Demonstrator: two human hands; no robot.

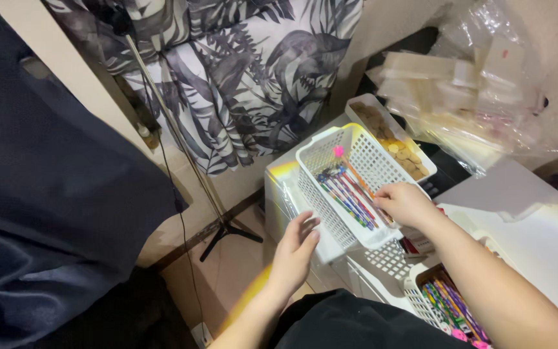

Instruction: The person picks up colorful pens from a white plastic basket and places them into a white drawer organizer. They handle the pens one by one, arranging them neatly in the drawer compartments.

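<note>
A white perforated plastic basket (321, 155) stands tilted on a white box, holding several colourful pens (347, 190), one with a pink tip. My right hand (407, 203) rests on the basket's near right rim, fingers curled over the pens' ends. My left hand (297, 249) is at the basket's near left corner, fingers spread and touching its side. Whether my right hand holds a pen is hidden by the fingers.
A white tray of brown round pieces (392, 139) lies behind the basket. A second white basket with colourful pens (450, 307) sits at lower right. Clear plastic bags (479, 84), a leaf-patterned cloth (247, 71), a black stand (224, 226) and dark fabric (53, 194) surround.
</note>
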